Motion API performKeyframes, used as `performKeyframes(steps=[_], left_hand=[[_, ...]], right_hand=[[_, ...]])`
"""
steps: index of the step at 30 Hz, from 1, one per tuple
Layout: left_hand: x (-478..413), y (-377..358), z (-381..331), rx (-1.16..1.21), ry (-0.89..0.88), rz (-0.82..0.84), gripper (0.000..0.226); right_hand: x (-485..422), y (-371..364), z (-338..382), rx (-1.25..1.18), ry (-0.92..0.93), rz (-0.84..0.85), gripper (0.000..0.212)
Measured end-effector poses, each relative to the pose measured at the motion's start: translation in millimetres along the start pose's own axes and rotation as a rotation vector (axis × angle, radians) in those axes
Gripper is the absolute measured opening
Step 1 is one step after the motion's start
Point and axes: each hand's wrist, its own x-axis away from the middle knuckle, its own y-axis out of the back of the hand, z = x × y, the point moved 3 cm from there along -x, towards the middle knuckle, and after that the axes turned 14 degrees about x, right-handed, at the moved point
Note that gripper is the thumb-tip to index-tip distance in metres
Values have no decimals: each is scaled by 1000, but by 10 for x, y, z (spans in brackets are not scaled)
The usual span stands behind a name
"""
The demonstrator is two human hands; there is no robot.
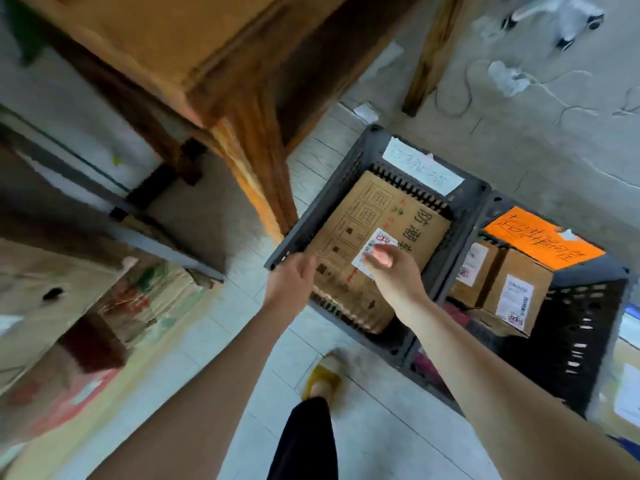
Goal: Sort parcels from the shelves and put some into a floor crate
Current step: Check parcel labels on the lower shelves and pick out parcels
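Directly below both hands, the broad flat brown cardboard box [398, 216] with black printing lies face-up inside the dark grey slatted plastic floor crate [320, 200], taking up most of its floor and looking slightly canted, its corrugated near edge showing by the crate's near wall. The left hand [292, 277] is at the box's near left corner, just over the crate rim; its fingers are turned away, so I cannot tell whether its grip is on the cardboard or off it. The right hand [391, 268] hovers over the white shipping label [375, 239] on the box's top face, fingers loosely spread and holding nothing, though blurred. Both hands are about equally near, the box between and just beyond them, so any settling push would go downward and away. A second dark crate [588, 341] with an orange handwritten sign [540, 237] stands touching on the right, holding smaller labelled cardboard boxes [516, 289]
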Motion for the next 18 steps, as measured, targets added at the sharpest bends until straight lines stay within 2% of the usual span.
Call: performKeyframes(steps=[5, 8, 10, 18], left_hand=[[1371, 919, 59, 161, -39, -241, 31], [2242, 1469, 261, 263, -15, -359, 33], [2786, 1874, 453, 308, 25, -451, 39], [4689, 3363, 1697, 367, 93, -811, 31]], right_hand=[[1332, -265, 635, 22, 273, 31, 35], [2146, -594, 925, 51, 382, 100, 11], [2666, -875, 1117, 78, 452, 155, 23], [4491, -2350, 1690, 184, 711, 407, 30]])
